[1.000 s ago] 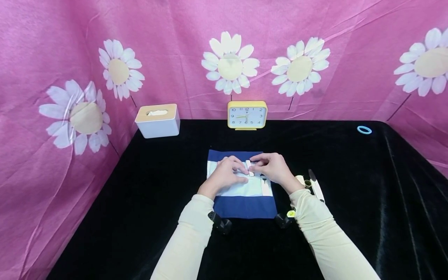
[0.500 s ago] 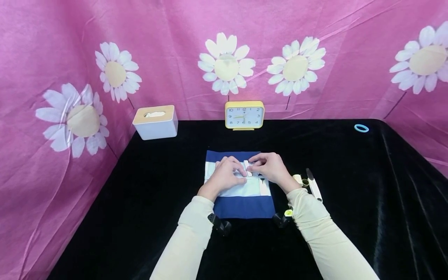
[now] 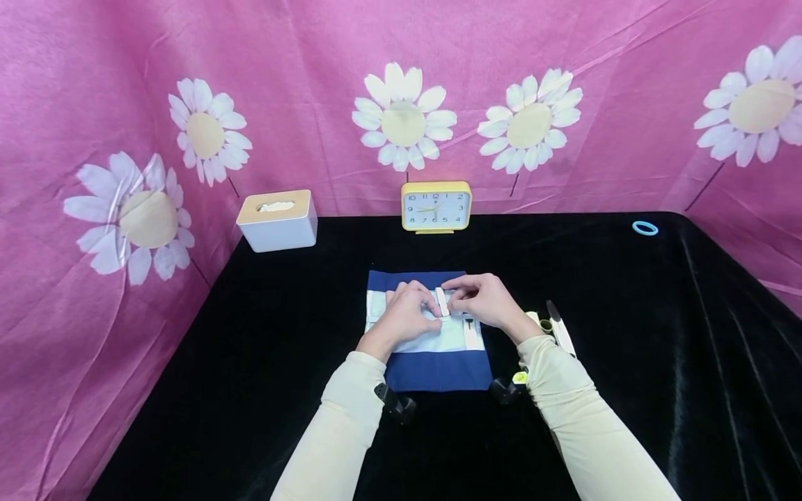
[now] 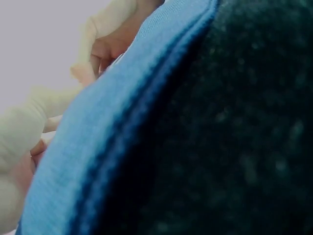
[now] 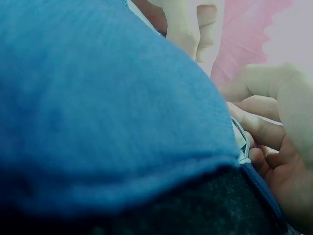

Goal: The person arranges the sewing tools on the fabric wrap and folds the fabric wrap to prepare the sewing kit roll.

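Observation:
A blue cloth organizer (image 3: 437,370) with a pale pocketed middle lies flat on the table. My left hand (image 3: 404,313) rests over that middle, with thumb and forefinger on either side of a pocket edge near the centre. A narrow white strip (image 3: 441,302) stands slightly tilted between my hands, its lower end by the left fingertips. The right hand (image 3: 485,300) has its forefinger at the strip's top and its thumb at the right side. Beside it, a white item with a dark top (image 3: 470,335) sits in the right-hand pocket. In both wrist views, cloth hides most of the fingers.
By my right wrist lie a white item with a black end (image 3: 561,330), a small ring-like piece (image 3: 546,325) and a cream piece (image 3: 532,316). A tissue box (image 3: 278,229), a yellow clock (image 3: 436,207) and a blue ring (image 3: 645,228) stand along the black table's back.
The right thumb has shifted slightly right, from the strip's face to its right side. Strip, left hand and organizer look unchanged; the head view has turned a little.

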The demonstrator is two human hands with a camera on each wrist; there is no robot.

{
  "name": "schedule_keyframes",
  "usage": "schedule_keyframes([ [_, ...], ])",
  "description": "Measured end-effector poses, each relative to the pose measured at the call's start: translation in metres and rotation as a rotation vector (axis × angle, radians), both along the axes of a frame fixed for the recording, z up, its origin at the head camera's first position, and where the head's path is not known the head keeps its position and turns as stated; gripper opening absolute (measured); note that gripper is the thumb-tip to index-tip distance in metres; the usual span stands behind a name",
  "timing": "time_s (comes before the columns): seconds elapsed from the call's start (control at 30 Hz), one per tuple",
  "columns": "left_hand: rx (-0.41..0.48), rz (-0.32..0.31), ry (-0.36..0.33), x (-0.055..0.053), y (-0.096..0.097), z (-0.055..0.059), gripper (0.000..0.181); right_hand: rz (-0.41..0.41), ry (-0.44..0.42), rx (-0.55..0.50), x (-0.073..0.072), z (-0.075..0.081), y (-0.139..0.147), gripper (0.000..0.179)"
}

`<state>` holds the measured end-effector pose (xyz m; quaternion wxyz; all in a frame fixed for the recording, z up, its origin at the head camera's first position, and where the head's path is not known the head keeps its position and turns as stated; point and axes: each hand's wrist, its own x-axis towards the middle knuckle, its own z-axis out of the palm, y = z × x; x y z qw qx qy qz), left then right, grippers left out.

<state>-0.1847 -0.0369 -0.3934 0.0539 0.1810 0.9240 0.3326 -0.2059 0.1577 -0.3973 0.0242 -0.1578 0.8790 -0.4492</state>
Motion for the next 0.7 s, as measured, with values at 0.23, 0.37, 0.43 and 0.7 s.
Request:
schedule_keyframes([
  [0.23,0.010,0.002,0.007,-0.0007,0.0018,-0.0010,0.007,-0.023,0.031,0.017,-0.0006,-0.0015,0.0000,0.028],
  [0.37,0.045,0.014,-0.011,-0.0005,0.0009,-0.0028,0.007,-0.012,0.058,0.035,-0.0024,-0.0044,0.0008,0.027],
  [0.43,0.066,0.019,-0.022,-0.0004,0.0003,-0.0033,0.006,-0.008,0.061,0.033,-0.0024,-0.0046,0.0009,0.028],
  [0.7,0.071,0.021,-0.016,0.0003,0.0010,-0.0030,0.004,-0.023,0.023,0.025,-0.0014,-0.0023,-0.0003,0.030],
])
